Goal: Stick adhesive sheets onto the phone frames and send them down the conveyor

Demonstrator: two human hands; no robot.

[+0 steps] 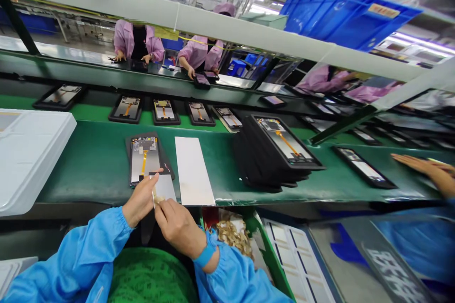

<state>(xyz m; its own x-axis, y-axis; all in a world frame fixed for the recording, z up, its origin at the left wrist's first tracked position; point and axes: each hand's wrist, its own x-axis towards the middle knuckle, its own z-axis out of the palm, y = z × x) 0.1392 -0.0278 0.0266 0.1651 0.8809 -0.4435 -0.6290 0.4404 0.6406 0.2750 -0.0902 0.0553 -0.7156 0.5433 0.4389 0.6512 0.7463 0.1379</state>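
My left hand (142, 197) is closed on the left edge of a flat silver-grey rectangular pack (165, 186) that looks like a phone battery. At the pack's lower left edge, my right hand (179, 224) pinches a small yellowish strip (158, 197); the fingers partly hide it. Just beyond my hands, an opened phone (144, 155) shows its circuit board and an orange flex cable. It rests on a dark foam pad (163, 151). To the right of my hands lies a blank white card (194, 170).
Stacked black trays (273, 165) with an opened phone stand right of the card. A white plastic tray (39, 151) is at left. Below the bench edge, a green bin (273, 255) holds golden scraps (232, 236). A co-worker's hand (426, 168) reaches in at right. Phones in trays line the belt.
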